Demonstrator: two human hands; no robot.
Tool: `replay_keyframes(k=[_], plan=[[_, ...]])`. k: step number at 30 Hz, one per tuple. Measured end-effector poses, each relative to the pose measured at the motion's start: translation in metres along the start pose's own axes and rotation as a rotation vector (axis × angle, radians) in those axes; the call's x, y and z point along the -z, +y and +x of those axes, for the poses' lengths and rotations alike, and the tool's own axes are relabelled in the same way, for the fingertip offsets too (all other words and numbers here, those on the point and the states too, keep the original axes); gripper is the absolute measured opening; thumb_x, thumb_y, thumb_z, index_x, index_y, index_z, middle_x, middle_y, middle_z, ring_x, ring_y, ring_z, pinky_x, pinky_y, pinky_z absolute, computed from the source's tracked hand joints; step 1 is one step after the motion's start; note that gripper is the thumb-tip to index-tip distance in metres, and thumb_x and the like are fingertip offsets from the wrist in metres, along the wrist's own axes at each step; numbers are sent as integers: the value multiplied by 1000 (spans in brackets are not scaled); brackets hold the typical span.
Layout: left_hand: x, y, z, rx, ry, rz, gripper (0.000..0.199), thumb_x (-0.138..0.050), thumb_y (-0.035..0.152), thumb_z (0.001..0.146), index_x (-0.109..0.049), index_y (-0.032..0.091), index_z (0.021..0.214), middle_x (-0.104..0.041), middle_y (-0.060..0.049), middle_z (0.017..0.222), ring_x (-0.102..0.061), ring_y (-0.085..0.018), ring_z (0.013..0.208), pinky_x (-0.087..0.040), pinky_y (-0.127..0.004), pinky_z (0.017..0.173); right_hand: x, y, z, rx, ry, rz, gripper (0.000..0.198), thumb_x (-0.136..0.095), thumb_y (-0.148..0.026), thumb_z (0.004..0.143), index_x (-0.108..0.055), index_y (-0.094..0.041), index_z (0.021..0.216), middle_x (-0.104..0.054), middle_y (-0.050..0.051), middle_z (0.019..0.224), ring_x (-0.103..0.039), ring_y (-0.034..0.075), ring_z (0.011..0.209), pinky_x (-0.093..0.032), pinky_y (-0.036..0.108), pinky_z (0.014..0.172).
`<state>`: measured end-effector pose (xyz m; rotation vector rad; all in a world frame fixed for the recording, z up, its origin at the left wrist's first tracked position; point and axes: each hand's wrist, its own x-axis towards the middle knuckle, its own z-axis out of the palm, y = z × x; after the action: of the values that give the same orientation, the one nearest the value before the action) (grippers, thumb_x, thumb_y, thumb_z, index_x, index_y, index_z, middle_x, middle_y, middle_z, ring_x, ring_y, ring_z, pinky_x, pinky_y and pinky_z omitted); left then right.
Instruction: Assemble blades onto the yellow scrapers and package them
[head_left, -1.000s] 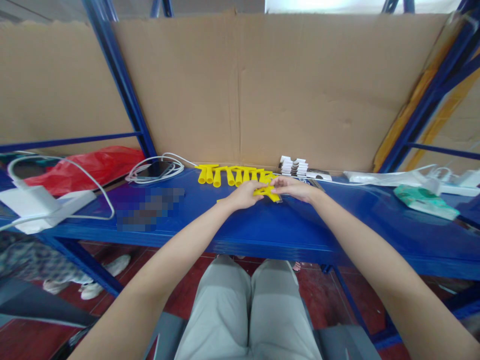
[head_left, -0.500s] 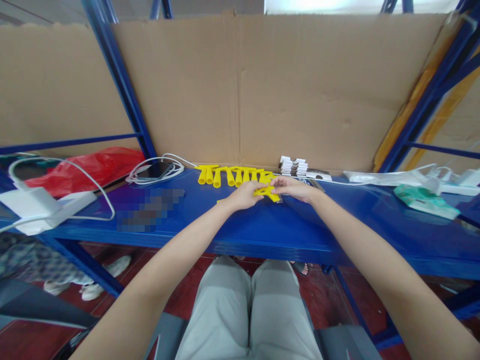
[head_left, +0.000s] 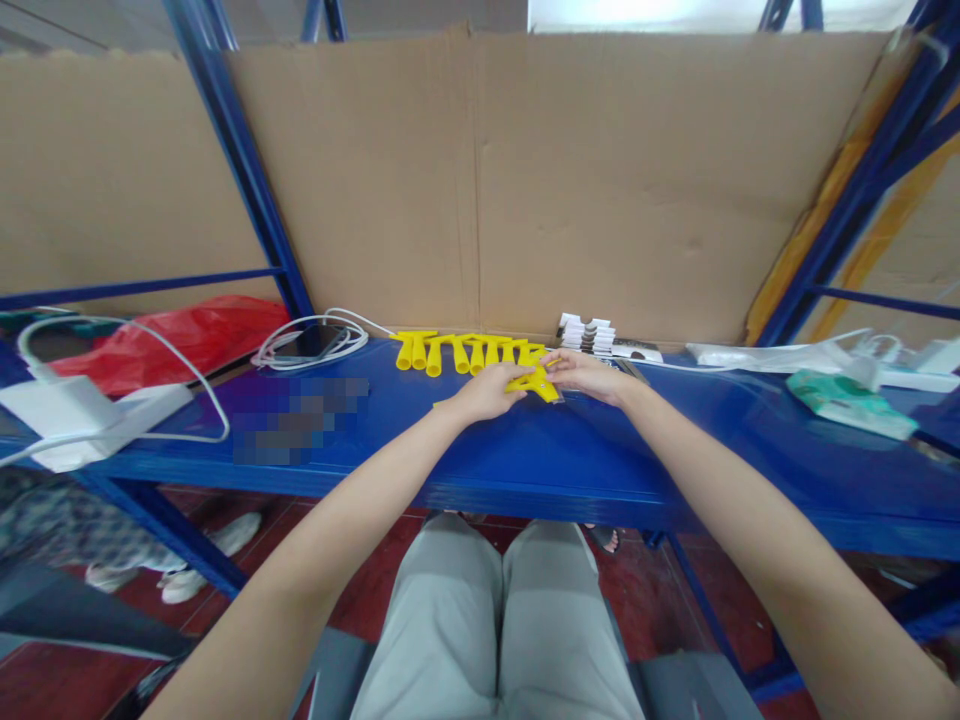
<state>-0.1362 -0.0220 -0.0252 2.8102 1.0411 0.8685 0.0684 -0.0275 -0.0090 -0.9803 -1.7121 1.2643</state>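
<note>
My left hand point(head_left: 491, 391) is closed around a yellow scraper point(head_left: 538, 384), whose wide head with a thin edge points right, toward the front. Close against the head, my right hand point(head_left: 583, 374) has its fingers bent in and touching it; whether they hold some small part besides is hidden. Behind my left hand, a row of similar yellow scrapers point(head_left: 460, 356) lies along the back of the blue table point(head_left: 600, 450), hollow handle ends facing me. Beyond my right hand stands a small stack of white folded pieces point(head_left: 586, 333).
A cardboard panel point(head_left: 360, 180) closes off the back between blue posts. To the left are a coiled white cable point(head_left: 345, 345), a red bag point(head_left: 187, 340) and a white charger point(head_left: 56, 415). A green packet point(head_left: 851, 402) lies at right. Another person's shoes show below left.
The scraper's head has turned slightly between my hands, and my right fingers have shifted a little on it. Everything else on the table stays put.
</note>
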Motion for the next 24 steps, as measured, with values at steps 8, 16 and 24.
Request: replay_keyframes(k=[8,16,24], plan=[[5,6,-3,-131,-33,162,42,-52,17,87,-55,25,129,-60,-9,123,-59,-20,110,-44,-38,97,1,3,3,-8,26,60,26,-68,-11,62,-57,-20,84,-59,-3,69,-51,9,58,-40,22,55],[6,13,-5,-121,-91,248,41,-44,16,90,-57,29,126,-51,-6,138,-55,-21,117,-42,-41,101,-1,2,2,9,36,36,28,-69,-14,59,-57,-20,83,-58,-4,69,-49,8,56,-38,23,54],[9,20,-6,-53,-132,286,46,-46,16,89,-52,32,131,-50,-5,139,-57,-21,115,-45,-38,97,-1,5,3,12,56,41,30,-69,-16,58,-56,-20,85,-59,-3,71,-50,9,58,-39,23,55]])
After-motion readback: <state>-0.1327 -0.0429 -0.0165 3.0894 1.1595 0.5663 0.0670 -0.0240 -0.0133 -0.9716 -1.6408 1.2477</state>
